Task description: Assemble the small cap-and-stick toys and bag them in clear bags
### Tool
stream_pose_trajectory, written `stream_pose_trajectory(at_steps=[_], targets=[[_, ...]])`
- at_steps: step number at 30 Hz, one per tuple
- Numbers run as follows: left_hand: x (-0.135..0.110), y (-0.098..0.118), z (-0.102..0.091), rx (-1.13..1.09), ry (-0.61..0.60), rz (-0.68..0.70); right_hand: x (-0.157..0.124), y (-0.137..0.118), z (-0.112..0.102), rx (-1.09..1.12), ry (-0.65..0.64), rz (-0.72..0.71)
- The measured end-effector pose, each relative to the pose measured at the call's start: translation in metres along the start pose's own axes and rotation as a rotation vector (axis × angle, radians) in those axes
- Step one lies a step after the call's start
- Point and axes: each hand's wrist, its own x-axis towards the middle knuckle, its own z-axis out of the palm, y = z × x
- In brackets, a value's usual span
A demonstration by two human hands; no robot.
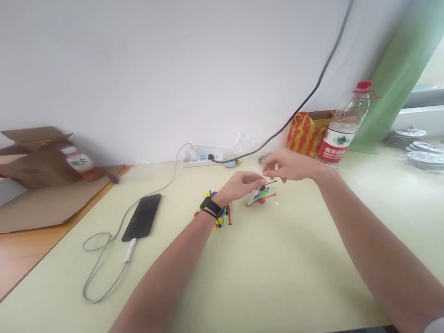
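Two bare hands meet over a pale table, working forward and to the right of a white power strip that sits against the wall, where a small assembly of coloured plastic parts lies beneath their fingers. The left hand, a black band at its wrist, has its fingertips drawn in at the top of the assembly, though whether they clamp it one cannot tell; the right hand curls thumb and forefinger close together just beside it, and anything between them is too small to make out. Directly forward of the strip, partly hidden by the left wrist, sits a pile of coloured pieces, near the assembly but apart from it. Forward and left of the strip lies a black phone on its cable, which loops toward the table's left edge. Close to the wall on the strip's right, a striped bag and a tilted bottle bound the space behind the right hand. Widest room for moving is well forward of the strip, where tabletop spreads between the forearms to the near edge
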Motion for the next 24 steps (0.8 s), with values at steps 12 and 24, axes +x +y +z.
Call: stream_pose_trajectory(at_steps=[12,24], targets=[[-0.005,0.012,0.000,-0.020,0.010,-0.042,-0.011,0.004,-0.010,0.068,-0.028,-0.013],[-0.009,0.014,-0.015,-0.257,0.314,-0.110,-0.017,0.012,0.026,0.218,0.423,0.043]])
